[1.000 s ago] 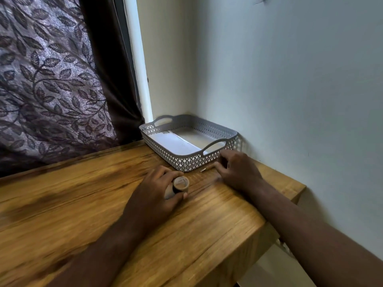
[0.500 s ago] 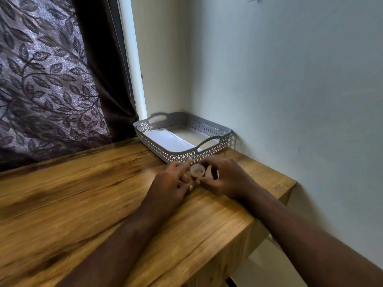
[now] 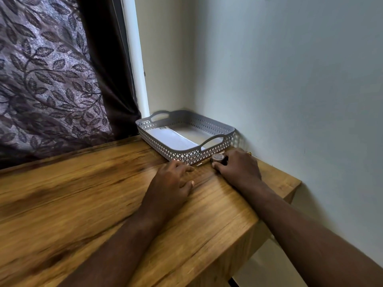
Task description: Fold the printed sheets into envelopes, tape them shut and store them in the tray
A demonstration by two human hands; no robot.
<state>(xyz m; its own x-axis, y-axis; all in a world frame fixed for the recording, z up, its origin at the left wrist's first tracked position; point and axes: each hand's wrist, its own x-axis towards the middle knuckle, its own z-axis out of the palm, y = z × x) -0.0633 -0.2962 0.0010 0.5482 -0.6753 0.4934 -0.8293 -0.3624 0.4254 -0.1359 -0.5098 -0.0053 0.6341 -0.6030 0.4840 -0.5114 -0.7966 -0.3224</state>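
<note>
On the wooden table (image 3: 83, 204), the right hand (image 3: 238, 168) grips the tape roll (image 3: 218, 157) beside the tray (image 3: 182, 156).

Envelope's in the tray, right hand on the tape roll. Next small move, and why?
Probably let go of the tape roll and draw the right hand back. A white envelope already lies in the tray, the roll sits on the table beside it, the left hand holds nothing, and no loose sheets show.

Wood, plastic, cloth, paper

The table (image 3: 83, 204) is smooth grained wood; the tray (image 3: 184, 156) matt perforated plastic holding white paper (image 3: 172, 139); the curtain (image 3: 41, 79) sheeny leaf-patterned cloth.
</note>
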